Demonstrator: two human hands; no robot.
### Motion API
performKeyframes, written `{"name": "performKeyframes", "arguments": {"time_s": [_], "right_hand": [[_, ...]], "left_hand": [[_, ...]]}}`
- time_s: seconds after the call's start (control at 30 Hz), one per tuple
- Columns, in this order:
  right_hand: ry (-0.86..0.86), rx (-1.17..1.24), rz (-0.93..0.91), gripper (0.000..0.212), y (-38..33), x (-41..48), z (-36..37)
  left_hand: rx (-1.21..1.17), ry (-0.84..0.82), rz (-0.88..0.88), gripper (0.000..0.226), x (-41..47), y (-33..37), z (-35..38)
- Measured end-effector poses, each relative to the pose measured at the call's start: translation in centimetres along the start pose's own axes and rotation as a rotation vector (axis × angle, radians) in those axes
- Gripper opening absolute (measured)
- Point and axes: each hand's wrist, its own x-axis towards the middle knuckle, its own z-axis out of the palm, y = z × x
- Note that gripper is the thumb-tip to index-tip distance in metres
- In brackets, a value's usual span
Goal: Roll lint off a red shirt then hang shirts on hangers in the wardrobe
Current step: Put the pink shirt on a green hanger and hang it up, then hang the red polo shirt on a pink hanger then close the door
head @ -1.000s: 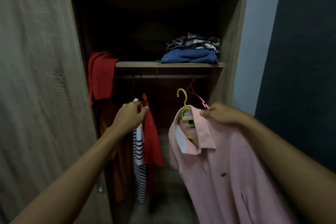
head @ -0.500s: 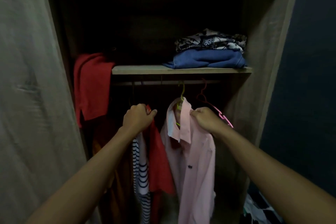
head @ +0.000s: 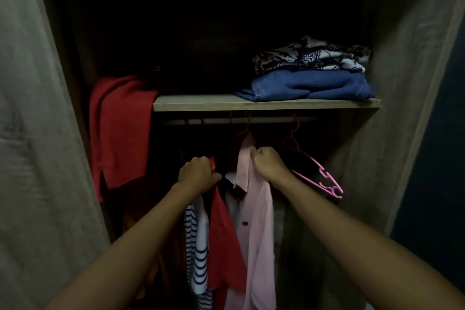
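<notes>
A pink collared shirt (head: 254, 221) hangs on a hanger from the wardrobe rail (head: 264, 120), and my right hand (head: 266, 162) grips it at the shoulder, just below the collar. To its left hang a red shirt (head: 224, 239) and a navy-striped white shirt (head: 197, 244). My left hand (head: 198, 175) is closed on the top of these, holding them off to the left. An empty pink hanger (head: 317, 173) dangles from the rail to the right of my right hand. Another red garment (head: 120, 131) is draped over the shelf's left end.
The wooden shelf (head: 201, 103) above the rail carries folded blue jeans (head: 307, 85) with a patterned cloth (head: 312, 58) on top. A sliding door (head: 37, 133) closes off the left; the wardrobe's side wall (head: 390, 108) stands at the right. The interior is dark.
I have moved closer into the wardrobe. The pink shirt went up from in front of the opening to the rail, where it now hangs. My left hand stayed on the clothes at the left.
</notes>
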Motion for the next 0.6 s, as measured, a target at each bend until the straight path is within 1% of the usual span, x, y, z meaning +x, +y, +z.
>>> {"name": "performKeyframes", "arguments": {"time_s": [0.27, 0.37, 0.47, 0.53, 0.6], "right_hand": [[-0.054, 0.006, 0.055, 0.041, 1.2, 1.6, 1.7], [-0.054, -0.011, 0.034, 0.037, 1.6, 1.5, 1.7], [-0.091, -0.089, -0.01, 0.035, 1.5, 1.2, 0.7], [-0.101, -0.139, -0.045, 0.028, 1.1, 1.0, -0.1], [-0.061, -0.131, -0.112, 0.02, -0.1, 0.6, -1.1]], "left_hand": [[0.028, -0.04, 0.071, 0.04, -0.6, -0.4, -0.9], [0.042, -0.042, 0.086, 0.044, -1.1, -0.4, -1.1], [0.041, -0.037, 0.121, 0.046, -1.7, -0.2, -2.2], [0.027, 0.012, 0.163, 0.042, -2.3, 0.1, -4.2], [0.007, 0.121, 0.219, 0.035, -3.1, 0.7, -7.1]]}}
